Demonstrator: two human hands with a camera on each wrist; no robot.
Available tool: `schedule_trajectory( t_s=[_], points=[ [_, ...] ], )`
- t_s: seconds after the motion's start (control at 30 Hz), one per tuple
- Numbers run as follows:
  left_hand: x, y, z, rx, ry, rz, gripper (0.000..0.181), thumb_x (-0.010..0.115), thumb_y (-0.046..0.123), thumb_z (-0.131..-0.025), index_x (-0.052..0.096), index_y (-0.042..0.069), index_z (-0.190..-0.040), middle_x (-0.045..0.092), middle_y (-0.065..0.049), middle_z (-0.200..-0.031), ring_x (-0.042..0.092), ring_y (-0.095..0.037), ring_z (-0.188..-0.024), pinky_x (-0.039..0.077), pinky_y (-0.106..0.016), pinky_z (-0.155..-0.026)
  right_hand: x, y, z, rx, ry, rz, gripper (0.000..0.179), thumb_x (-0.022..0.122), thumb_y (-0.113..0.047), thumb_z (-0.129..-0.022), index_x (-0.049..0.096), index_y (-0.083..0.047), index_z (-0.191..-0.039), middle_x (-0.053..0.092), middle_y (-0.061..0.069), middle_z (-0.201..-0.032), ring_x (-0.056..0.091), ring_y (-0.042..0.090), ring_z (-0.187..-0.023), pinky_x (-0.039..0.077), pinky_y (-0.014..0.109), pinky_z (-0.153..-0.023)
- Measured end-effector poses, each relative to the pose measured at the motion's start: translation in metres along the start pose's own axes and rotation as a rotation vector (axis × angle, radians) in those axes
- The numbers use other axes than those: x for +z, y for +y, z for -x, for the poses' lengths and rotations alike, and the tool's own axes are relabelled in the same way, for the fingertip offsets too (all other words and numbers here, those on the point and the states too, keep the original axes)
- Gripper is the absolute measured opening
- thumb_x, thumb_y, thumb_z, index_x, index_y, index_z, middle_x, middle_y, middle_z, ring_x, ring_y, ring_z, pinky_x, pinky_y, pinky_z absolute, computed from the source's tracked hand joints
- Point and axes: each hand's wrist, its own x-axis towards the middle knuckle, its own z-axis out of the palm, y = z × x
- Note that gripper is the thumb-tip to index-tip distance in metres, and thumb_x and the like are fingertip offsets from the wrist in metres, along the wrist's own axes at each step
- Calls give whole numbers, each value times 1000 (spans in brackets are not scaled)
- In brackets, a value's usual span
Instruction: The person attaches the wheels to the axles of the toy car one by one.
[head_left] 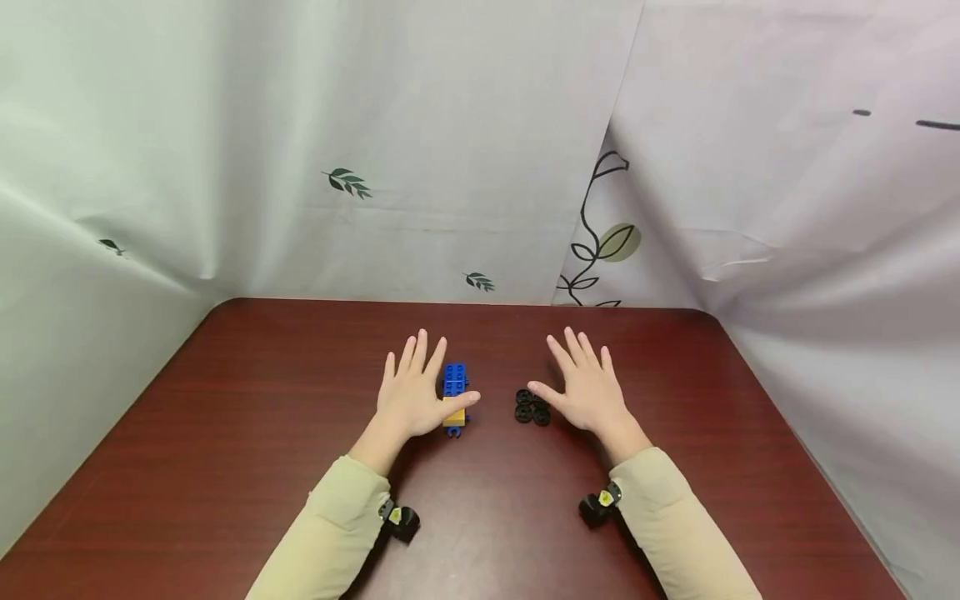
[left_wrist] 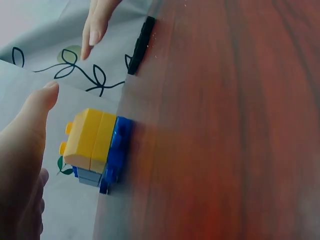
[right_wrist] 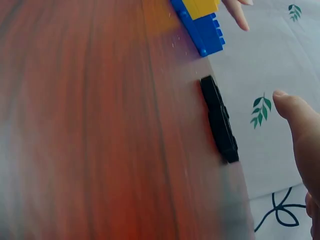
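A toy brick vehicle body (head_left: 454, 383), blue with a yellow block at its near end, lies on the table beside my left hand (head_left: 412, 397). That hand is spread with straight fingers, and its thumb passes over the yellow block in the head view. Several black toy wheels (head_left: 523, 414) lie flat in a small cluster just left of my right hand (head_left: 592, 395). The right hand is spread too, its thumb tip overlapping the wheels' edge. In the left wrist view the yellow block (left_wrist: 91, 137) sits on the blue base, apart from the thumb. Both hands hold nothing.
The dark red wooden table (head_left: 480, 517) has rounded far corners. A pale curtain (head_left: 450, 125) with leaf prints hangs behind it and along both sides. Each wrist carries a small black camera, the left one (head_left: 405, 523) and the right one (head_left: 595, 510).
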Motion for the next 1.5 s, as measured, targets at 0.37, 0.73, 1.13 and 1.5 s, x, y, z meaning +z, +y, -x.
schedule_trajectory(
  t_s=[0.37, 0.73, 1.13, 1.5],
  points=[
    [0, 8, -3, 42, -62, 123, 125, 60, 82, -62, 6, 16, -154, 4, -9, -160, 10, -30, -147, 14, -56, -115, 12, -13, -2, -17, -33, -79, 85, 54, -65, -84, 29, -17, -150, 23, 12, -157, 17, 33, -145, 14, 59, -114],
    [3, 7, -15, 124, -178, 252, 128, 85, 59, -53, 18, 14, -152, 16, -8, -159, 21, -26, -145, 28, -59, -108, 9, -12, -9, -100, -138, -277, 62, 63, -43, -88, 48, -9, -138, 43, 14, -146, 35, 32, -138, 31, 51, -110],
    [4, 11, -13, 145, -245, 294, 123, 88, 49, -52, 23, 14, -151, 32, -9, -148, 47, -26, -119, 40, -49, -100, 17, -7, -4, -147, -159, -381, 37, 63, -28, -91, 62, -11, -124, 60, 9, -126, 50, 30, -125, 41, 49, -103],
    [9, 0, -9, 163, -232, 385, 116, 90, 38, -55, 27, 11, -148, 35, -7, -142, 49, -18, -106, 46, -34, -90, 18, -2, -4, -184, -165, -408, 32, 61, -19, -92, 63, -9, -121, 58, 13, -131, 43, 36, -132, 35, 53, -107]
  ],
)
